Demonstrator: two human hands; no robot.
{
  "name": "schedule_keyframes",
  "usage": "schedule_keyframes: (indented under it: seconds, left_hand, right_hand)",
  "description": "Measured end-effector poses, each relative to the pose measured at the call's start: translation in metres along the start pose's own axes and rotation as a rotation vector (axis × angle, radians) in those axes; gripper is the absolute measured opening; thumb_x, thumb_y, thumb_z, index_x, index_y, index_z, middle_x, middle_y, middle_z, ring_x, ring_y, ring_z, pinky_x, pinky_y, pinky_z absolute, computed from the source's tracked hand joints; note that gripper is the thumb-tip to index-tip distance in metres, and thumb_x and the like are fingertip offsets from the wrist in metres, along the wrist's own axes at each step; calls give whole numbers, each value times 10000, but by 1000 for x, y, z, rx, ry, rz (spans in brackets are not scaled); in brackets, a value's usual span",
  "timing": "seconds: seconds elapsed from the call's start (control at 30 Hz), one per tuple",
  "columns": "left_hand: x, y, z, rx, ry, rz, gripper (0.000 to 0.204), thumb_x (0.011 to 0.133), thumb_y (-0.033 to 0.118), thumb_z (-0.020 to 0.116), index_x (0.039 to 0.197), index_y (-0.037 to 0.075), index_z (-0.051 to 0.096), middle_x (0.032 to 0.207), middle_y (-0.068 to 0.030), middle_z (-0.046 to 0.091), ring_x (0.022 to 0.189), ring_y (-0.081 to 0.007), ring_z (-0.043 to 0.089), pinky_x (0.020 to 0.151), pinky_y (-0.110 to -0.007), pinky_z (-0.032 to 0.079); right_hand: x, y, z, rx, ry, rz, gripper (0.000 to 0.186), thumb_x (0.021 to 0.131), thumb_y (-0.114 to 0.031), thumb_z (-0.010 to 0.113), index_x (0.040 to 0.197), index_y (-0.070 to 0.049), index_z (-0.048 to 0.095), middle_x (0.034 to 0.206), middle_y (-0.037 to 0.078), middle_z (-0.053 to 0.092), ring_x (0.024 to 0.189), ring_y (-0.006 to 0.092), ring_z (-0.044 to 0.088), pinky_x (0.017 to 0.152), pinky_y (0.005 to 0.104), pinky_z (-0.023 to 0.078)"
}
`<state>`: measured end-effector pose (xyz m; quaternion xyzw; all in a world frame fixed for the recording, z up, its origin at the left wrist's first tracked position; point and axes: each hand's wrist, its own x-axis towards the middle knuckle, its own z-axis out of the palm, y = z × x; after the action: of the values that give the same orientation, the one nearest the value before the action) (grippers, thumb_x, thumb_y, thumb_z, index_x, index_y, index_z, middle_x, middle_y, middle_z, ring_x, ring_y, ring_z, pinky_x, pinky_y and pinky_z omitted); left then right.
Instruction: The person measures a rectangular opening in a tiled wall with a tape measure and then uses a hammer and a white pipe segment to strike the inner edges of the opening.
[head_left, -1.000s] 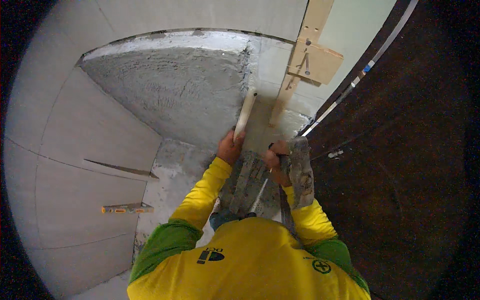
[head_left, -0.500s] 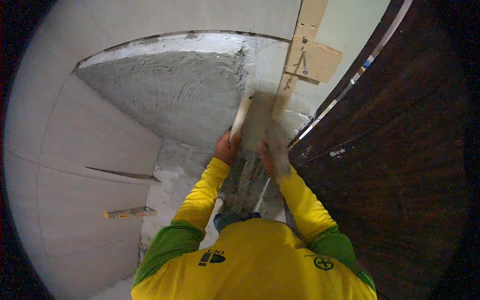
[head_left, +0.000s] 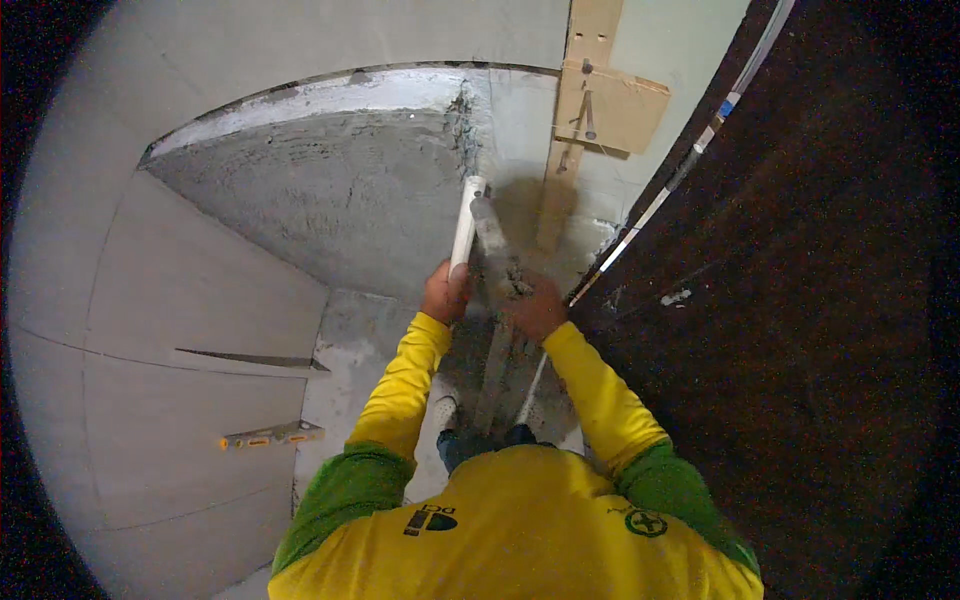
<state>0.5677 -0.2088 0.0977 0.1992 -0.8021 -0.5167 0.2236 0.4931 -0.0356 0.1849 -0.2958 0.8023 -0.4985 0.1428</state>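
My left hand (head_left: 447,292) is closed around the lower part of a white pipe-like bar (head_left: 465,225) that points up and away from me. My right hand (head_left: 537,307), also closed, is around a grey, mortar-smeared tool (head_left: 490,228); its narrow end meets or overlaps the white bar near the top. Its exact kind is hard to make out. A clump of wet mortar (head_left: 517,282) shows beside my right fingers. Just beyond my left hand is a wall patch of grey plaster (head_left: 340,200) with a rough white upper border (head_left: 330,112).
Right of the hands, a wooden strip (head_left: 558,190) runs up the wall, with a nailed block (head_left: 620,110) and protruding nails. A dark panel (head_left: 780,300) fills the right side. At the left lies a yellow-ended spirit level (head_left: 270,437). A long narrow board (head_left: 495,365) lies between my feet.
My right hand has moved up and left with the grey tool, bringing it against or across the white bar. The left hand has turned the bar more upright.
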Motion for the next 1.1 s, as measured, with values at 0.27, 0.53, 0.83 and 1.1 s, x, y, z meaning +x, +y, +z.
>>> schedule_keyframes:
  seconds: [0.27,0.53,0.83,1.1]
  left_hand:
    - [9,-11,10,-752,-112,-270,400,889,442,441,820,55,515,585,12,459,515,-91,426,474,-268,359]
    - [-3,42,9,-407,20,-95,349,893,406,457,788,76,500,583,27,449,467,-83,404,438,-251,330]
    - [1,2,36,-696,57,-151,332,888,413,461,776,102,489,569,34,419,480,-82,399,438,-248,336]
    - [-4,53,41,-646,-1,-212,386,889,461,423,749,103,461,565,-10,462,482,-114,454,441,-247,358]
  right_hand:
    - [-5,37,15,182,136,-503,339,694,-305,677,910,-49,626,802,144,633,774,291,622,704,378,489]
    - [-17,-3,-8,-49,-77,-86,279,752,-218,621,944,-17,602,805,151,628,733,270,606,676,369,473]
    - [-13,-6,-6,-168,-165,124,331,767,-303,612,864,13,623,789,221,620,742,362,616,719,428,480]
    - [13,12,-16,-101,-35,65,322,750,-278,629,954,-29,616,820,184,632,763,354,612,725,420,483]
